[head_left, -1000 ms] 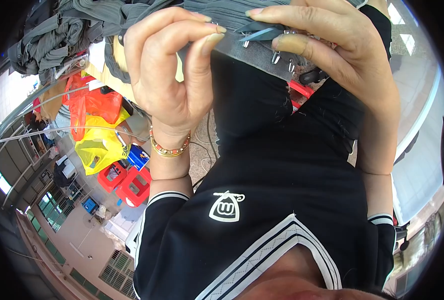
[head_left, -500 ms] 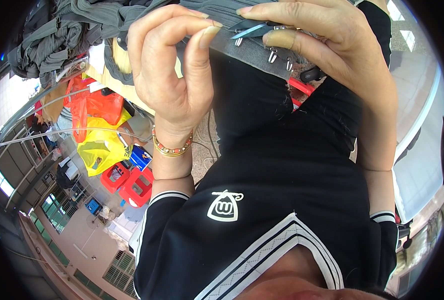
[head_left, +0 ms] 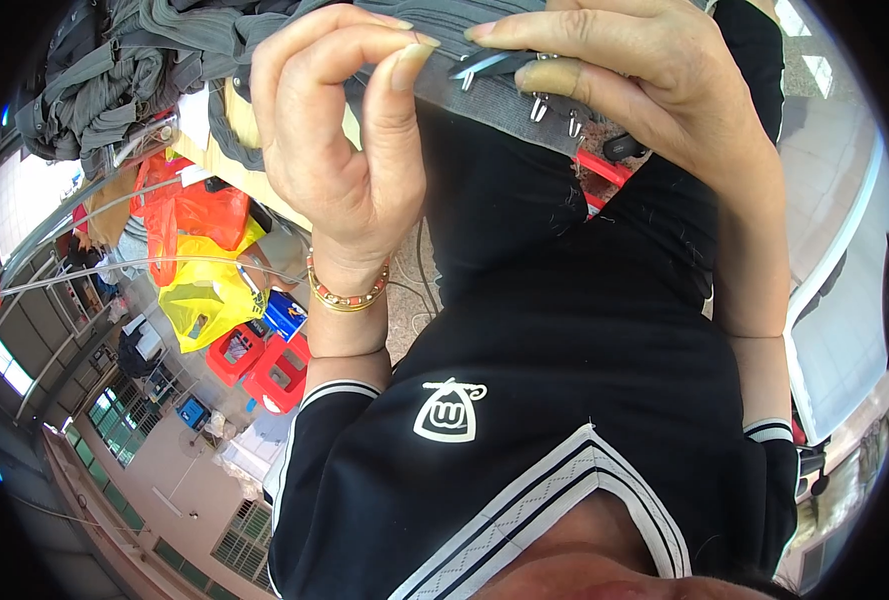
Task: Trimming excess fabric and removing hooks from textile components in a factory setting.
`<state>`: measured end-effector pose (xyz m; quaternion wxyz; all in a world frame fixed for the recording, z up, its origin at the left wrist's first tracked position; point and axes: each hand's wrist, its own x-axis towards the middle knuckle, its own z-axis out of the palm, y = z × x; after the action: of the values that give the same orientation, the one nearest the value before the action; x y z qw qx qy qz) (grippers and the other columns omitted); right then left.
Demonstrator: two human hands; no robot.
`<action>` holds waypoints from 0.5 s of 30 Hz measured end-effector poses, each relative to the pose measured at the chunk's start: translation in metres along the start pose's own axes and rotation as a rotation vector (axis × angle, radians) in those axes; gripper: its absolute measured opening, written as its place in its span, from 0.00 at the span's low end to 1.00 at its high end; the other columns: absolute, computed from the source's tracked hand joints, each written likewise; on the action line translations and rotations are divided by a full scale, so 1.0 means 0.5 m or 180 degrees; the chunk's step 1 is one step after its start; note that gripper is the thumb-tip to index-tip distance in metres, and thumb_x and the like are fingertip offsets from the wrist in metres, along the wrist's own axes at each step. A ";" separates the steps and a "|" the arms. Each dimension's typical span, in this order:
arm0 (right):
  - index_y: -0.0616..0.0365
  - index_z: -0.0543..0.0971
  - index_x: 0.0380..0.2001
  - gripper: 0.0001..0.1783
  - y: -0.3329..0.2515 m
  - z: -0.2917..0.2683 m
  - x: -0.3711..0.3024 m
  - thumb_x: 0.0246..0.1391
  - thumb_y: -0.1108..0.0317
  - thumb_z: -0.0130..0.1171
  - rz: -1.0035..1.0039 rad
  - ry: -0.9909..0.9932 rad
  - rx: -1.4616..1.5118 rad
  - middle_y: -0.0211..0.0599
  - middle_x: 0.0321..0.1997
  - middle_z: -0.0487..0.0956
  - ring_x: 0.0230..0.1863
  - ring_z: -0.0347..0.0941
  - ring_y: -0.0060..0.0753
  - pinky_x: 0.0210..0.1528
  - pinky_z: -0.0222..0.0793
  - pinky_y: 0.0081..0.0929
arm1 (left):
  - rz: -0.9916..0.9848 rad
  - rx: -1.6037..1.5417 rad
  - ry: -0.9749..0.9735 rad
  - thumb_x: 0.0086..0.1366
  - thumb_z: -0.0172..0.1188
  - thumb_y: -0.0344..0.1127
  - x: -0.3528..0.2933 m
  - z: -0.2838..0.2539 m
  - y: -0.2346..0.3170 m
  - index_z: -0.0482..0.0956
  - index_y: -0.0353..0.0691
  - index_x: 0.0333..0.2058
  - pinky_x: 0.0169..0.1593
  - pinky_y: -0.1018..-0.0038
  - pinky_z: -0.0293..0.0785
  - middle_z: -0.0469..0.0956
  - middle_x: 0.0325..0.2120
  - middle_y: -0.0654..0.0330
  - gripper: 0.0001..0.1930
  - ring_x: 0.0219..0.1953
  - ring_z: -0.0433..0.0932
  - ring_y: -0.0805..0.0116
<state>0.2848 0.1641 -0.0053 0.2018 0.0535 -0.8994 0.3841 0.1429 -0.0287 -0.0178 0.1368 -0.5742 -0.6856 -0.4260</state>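
Your left hand [head_left: 335, 135]: grip's thumb and index tips pressed together, can't tell if anything fine sits between. Next, dark bladed tool [head_left: 491, 64], tip toward those fingertips, apart, over grey cloth [head_left: 500, 106]. Right hand's [head_left: 670, 80] grip pinches the tool. Step looks like lining up; next move calls for keeping your left fingertips off the blade.

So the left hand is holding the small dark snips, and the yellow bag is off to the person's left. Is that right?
Not quite: the small dark snips are in the right hand, as the head view shows. The yellow bag is indeed off to the person's left.
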 end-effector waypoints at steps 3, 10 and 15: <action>0.54 0.86 0.46 0.18 0.002 0.003 -0.003 0.50 0.66 0.71 -0.0031 0.0116 -0.0012 0.31 0.24 0.73 0.25 0.72 0.31 0.27 0.63 0.28 | -0.0016 -0.0316 0.0173 0.66 0.61 0.26 -0.002 0.007 0.000 0.80 0.33 0.37 0.47 0.73 0.73 0.78 0.38 0.54 0.03 0.40 0.78 0.65; 0.63 0.83 0.49 0.19 0.010 0.007 -0.042 0.53 0.73 0.69 0.0729 0.0751 0.0653 0.29 0.26 0.76 0.27 0.67 0.19 0.30 0.62 0.20 | 0.0198 -0.0008 -0.0548 0.57 0.72 0.33 0.010 -0.008 0.012 0.84 0.38 0.41 0.49 0.72 0.72 0.78 0.43 0.55 0.14 0.46 0.76 0.63; 0.63 0.83 0.50 0.19 0.012 0.016 -0.068 0.53 0.73 0.69 0.0945 0.0811 0.0882 0.29 0.27 0.76 0.28 0.68 0.18 0.31 0.63 0.19 | 0.0103 0.0325 -0.1143 0.52 0.75 0.30 0.023 -0.011 0.022 0.88 0.43 0.43 0.51 0.71 0.73 0.80 0.46 0.57 0.17 0.47 0.78 0.64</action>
<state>0.3116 0.1606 -0.0280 0.2457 -0.1010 -0.8034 0.5329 0.1477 -0.0250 -0.0019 0.0480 -0.6443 -0.7105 -0.2790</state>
